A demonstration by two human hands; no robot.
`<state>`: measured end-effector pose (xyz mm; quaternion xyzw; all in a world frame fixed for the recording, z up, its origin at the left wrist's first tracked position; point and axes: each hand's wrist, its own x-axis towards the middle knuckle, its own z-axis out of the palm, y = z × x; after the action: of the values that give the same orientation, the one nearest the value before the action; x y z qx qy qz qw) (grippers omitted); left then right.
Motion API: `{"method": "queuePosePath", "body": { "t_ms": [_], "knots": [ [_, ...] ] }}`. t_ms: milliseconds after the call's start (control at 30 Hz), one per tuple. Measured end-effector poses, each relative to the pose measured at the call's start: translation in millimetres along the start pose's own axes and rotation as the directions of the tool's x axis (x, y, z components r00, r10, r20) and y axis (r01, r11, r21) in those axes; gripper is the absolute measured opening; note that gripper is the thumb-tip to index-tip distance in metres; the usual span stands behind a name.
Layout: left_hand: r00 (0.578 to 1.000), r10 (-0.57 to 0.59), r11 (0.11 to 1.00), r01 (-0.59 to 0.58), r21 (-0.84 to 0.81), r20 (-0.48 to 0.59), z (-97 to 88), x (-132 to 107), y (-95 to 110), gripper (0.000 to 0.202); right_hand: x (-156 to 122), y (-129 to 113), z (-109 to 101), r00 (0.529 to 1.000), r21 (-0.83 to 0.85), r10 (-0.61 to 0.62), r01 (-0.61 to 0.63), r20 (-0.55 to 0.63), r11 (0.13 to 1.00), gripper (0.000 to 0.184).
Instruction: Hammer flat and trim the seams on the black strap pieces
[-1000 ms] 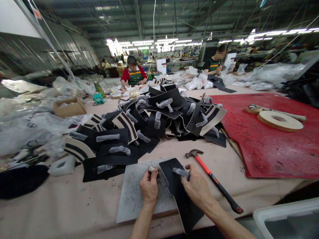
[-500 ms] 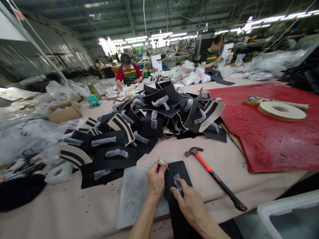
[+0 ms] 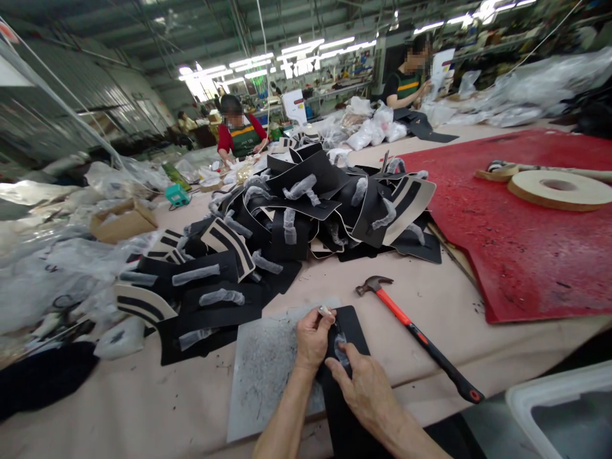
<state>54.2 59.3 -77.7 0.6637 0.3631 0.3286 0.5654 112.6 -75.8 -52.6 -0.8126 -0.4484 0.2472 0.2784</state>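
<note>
Plastic bags [image 3: 71,255] crowd the far left of the tabletop [image 3: 143,408], with a dark cloth [image 3: 38,376] lying in front of them. Next comes a heap of black panels [image 3: 291,182], several bearing handles in clear wrap, some turned to show pale backs with dark stripes. Nearer the person lies a grey board [image 3: 265,363], its surface scuffed and speckled.

At the board's right side, the left hand [image 3: 313,341] has its grip pinching a small whitish piece [image 3: 326,311] between thumb and fingertips; what that piece is, I cannot tell. It stands just above the upper end of the panel being worked [image 3: 354,322], which lies over the board's right edge and runs down toward the person. The right hand [image 3: 366,382] has its grip closed, thumb and forefinger, about the wrapped handle [image 3: 340,350] on that panel.

My reading is that the step in hand is positioning the whitish piece by the handle's upper end; the next move calls for a steady panel and careful aim from the left hand.

Further right, a claw hammer [image 3: 421,341] lies apart from both hands, then a red sheet [image 3: 478,236] carrying a tape roll [image 3: 528,191].
</note>
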Motion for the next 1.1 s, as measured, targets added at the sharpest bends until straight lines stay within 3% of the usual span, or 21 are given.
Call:
{"method": "queuePosePath", "body": {
  "t_ms": [200,333,433,533,600,733,833,967,1033,1100],
  "knots": [
    [1.0,0.028,0.999,-0.028,0.044,0.012,1.0,1,-5,0.02,-1,-1,3,1.0,0.008,0.0,0.0,0.021,1.0,0.046],
    [0.995,0.09,0.985,-0.093,0.148,0.033,1.1,0,-4,0.019,-2,0,-12,0.998,0.054,-0.066,0.065,0.014,0.996,0.044],
    [0.985,0.157,0.959,-0.17,0.229,0.072,0.7,-1,1,0.019,6,21,-39,0.98,-0.001,-0.124,0.125,-0.156,0.992,0.039],
    [0.968,0.214,0.927,-0.243,0.285,0.129,0.3,-3,6,0.019,20,61,-68,0.933,-0.246,-0.082,-0.007,-0.351,0.969,0.034],
    [0.957,0.246,0.902,-0.284,0.326,0.152,0.2,-3,9,0.018,26,89,-81,0.947,-0.294,0.029,-0.128,-0.32,0.947,0.026],
    [0.944,0.277,0.878,-0.325,0.351,0.179,-0.9,-1,11,0.014,30,114,-92,0.968,-0.103,0.216,-0.229,-0.127,0.968,0.003],
    [0.949,0.26,0.903,-0.304,0.302,0.179,-3.4,2,11,0.015,31,103,-96,0.967,0.036,0.254,-0.253,-0.01,0.967,0.006],
    [0.949,0.255,0.921,-0.296,0.254,0.184,-5.3,2,10,0.016,26,63,-107,0.958,0.231,0.265,-0.284,0.11,0.931,0.017],
    [0.941,0.279,0.904,-0.324,0.277,0.192,-4.8,1,8,0.016,20,40,-115,0.969,0.293,0.239,-0.247,0.064,0.924,0.027],
    [0.931,0.309,0.878,-0.358,0.317,0.196,-3.8,-1,5,0.015,11,20,-123,0.988,0.274,0.12,-0.089,-0.098,0.958,0.034]
  ]
}}
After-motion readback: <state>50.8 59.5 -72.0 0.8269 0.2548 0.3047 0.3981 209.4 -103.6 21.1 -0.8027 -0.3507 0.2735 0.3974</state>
